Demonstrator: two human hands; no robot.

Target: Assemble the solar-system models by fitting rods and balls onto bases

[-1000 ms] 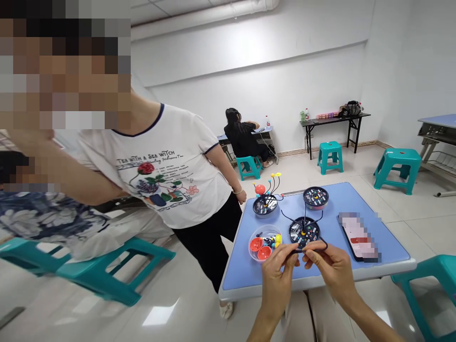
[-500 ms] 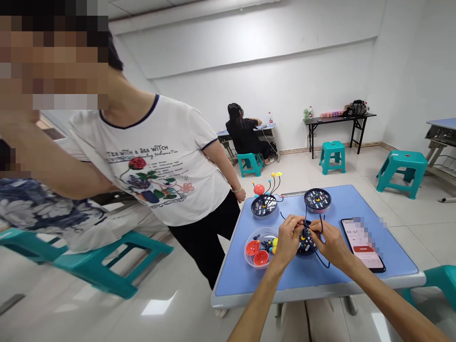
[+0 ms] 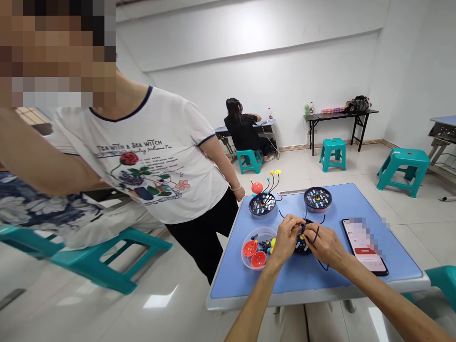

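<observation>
My left hand point(image 3: 289, 237) is closed in a pinch over the middle of a round black base point(image 3: 302, 248) printed with coloured planets. What its fingertips hold is hidden. My right hand point(image 3: 327, 243) is closed on a thin black curved rod point(image 3: 317, 233), which crosses its fingers close to my left fingertips. Several more curved rods stick out around the base, one reaching toward the table's front edge. To the left, a clear plastic bowl point(image 3: 243, 260) holds red half-spheres point(image 3: 258, 259), a yellow ball point(image 3: 273, 242) and small dark parts.
On the blue table point(image 3: 370, 285) stand a planet model point(image 3: 262, 205) with coloured balls on rods, another round black base point(image 3: 318, 198) and a phone point(image 3: 365, 249). A person in a white T-shirt point(image 3: 160, 156) stands close at the left. Green stools point(image 3: 404, 168) are around.
My right hand has shifted slightly left, closer to my left hand, and its rod lies lower across the fingers. My left hand keeps its pinch over the base. The view has moved a little.
</observation>
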